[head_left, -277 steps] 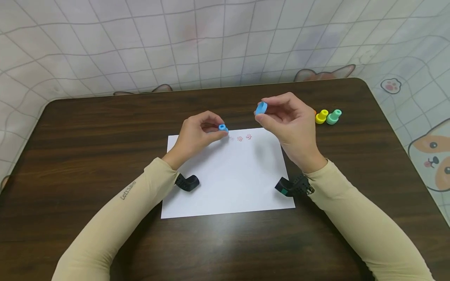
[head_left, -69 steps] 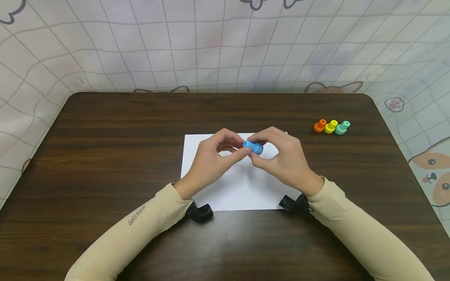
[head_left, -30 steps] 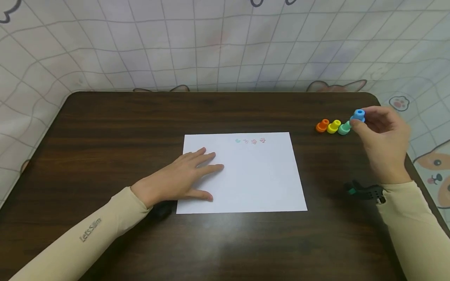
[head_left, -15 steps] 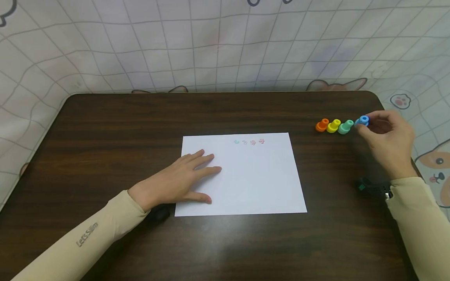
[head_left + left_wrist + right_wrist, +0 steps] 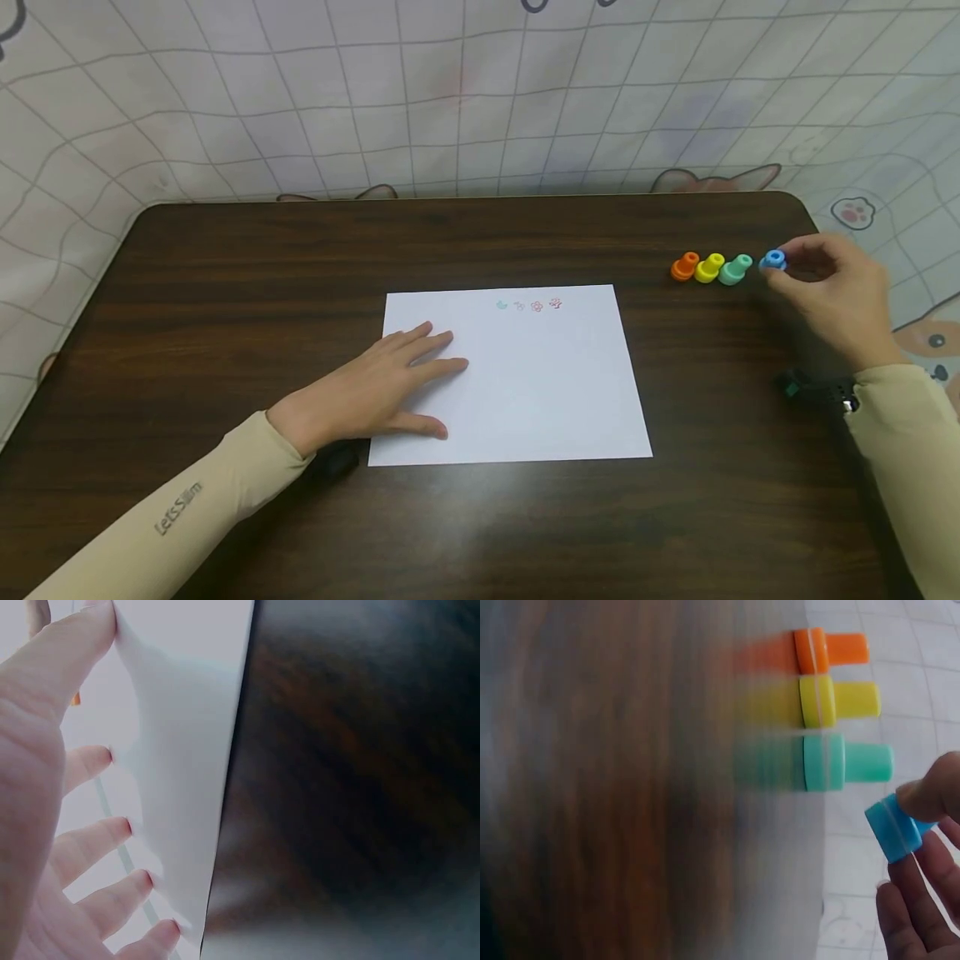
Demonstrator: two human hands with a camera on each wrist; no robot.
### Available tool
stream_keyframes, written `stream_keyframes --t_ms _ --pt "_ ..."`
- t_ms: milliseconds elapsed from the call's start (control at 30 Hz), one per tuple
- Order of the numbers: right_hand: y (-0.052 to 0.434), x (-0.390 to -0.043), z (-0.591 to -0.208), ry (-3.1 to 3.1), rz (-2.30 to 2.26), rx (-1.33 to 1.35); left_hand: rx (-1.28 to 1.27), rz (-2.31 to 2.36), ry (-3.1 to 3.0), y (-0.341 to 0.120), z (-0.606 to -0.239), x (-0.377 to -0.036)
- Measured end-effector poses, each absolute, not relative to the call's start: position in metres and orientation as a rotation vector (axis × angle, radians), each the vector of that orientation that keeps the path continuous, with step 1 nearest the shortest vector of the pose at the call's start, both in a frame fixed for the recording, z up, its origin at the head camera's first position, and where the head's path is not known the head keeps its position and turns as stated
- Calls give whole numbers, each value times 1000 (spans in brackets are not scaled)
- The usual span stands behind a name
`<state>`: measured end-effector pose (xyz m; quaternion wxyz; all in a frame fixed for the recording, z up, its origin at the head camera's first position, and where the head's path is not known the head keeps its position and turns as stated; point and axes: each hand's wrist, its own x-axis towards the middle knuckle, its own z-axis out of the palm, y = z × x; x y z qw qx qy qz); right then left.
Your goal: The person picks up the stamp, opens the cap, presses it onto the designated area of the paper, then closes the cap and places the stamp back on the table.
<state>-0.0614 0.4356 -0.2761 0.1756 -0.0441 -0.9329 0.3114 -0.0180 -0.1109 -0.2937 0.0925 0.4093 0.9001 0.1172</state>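
An orange stamp (image 5: 685, 267), a yellow stamp (image 5: 708, 268) and a green stamp (image 5: 736, 269) stand in a touching row on the dark wooden surface (image 5: 225, 275), just beside the right grip, the green one nearest it. Well apart from that grip, a white paper sheet (image 5: 540, 392) lies flat, with four small stamped marks (image 5: 528, 305) near its far edge. A quilted cartoon-print cloth (image 5: 450, 92) rises behind.
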Motion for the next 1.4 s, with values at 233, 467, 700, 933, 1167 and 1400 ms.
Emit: stream_keyframes --t_ms 233,467,700,933,1167,1400 --pt "441 -66 -274 -2779 753 -47 1213 356 2667 -111 -294 -18" --pt "441 -69 -273 -2852 698 -42 1225 350 2669 -110 -294 -18" --pt "442 -70 -272 -2886 683 -41 1218 345 2669 -110 -294 -18" --pt "445 -70 -273 -2889 704 -59 1234 357 2673 -111 -294 -18" --pt "446 -70 -274 -2924 710 -72 1215 363 2665 -110 -294 -18" --pt "448 -72 -275 -2921 800 -64 1230 351 2677 -110 -294 -18"
